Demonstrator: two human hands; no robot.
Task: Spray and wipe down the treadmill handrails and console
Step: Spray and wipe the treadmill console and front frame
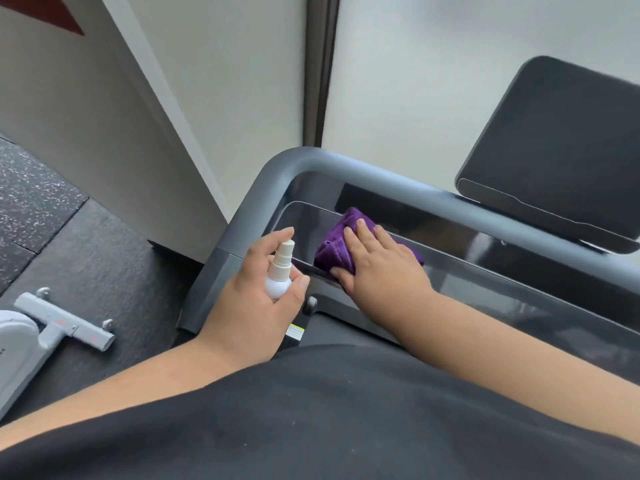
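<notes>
My left hand (258,299) grips a small white spray bottle (278,275), nozzle up, index finger raised beside the cap. It hovers just left of the treadmill's glossy console panel (485,271). My right hand (377,259) lies flat, fingers straight, pressing a purple cloth (336,242) onto the left end of that panel. The grey handrail (346,168) curves round the console's far and left sides. A dark screen (561,143) stands at the upper right.
A white wall and a dark window post (320,64) rise behind the rail. Dark speckled gym flooring (38,206) lies to the left, with the grey foot of another machine (65,323) on it. My black shirt fills the bottom of the view.
</notes>
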